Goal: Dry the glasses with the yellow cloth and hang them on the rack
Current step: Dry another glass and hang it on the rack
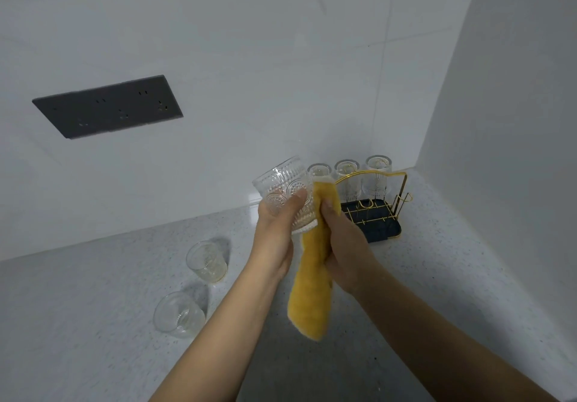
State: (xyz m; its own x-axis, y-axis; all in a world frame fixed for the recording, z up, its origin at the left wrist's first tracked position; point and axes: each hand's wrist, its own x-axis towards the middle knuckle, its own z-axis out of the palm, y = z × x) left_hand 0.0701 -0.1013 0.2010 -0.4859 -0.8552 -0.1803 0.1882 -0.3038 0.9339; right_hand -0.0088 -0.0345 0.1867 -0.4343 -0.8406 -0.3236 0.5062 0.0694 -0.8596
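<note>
Head view shows both of my hands raised over the counter (406,276), working on one glass. Left hand (274,233) grips the glass (282,194) around its patterned wall, thumb across the front and fingers behind, with the glass tipped on its side so its mouth faces right toward the cloth. Right hand (343,245) is closed around the yellow cloth (313,273), thumb pressing the upper end against the glass's rim while the rest of the cloth hangs loose below my fist. I judge I hold it tilted this way so the cloth can get at the rim and inside without my having to let go of the wall, and so any drops run out, not back down. Behind my hands, in the corner, stands the rack (374,217), a gold wire frame on a dark tray, with three glasses (348,179) already upside down along its back row; the front pegs look free, though my hands hide part of them. Two more glasses wait upright on the counter to my left, a far one (207,261) and a near one (179,314), well apart from the rack. A dark socket plate (107,106) sits on the wall. By my reckoning, this glass is mid-drying, and it goes mouth-down on a free peg next.
</note>
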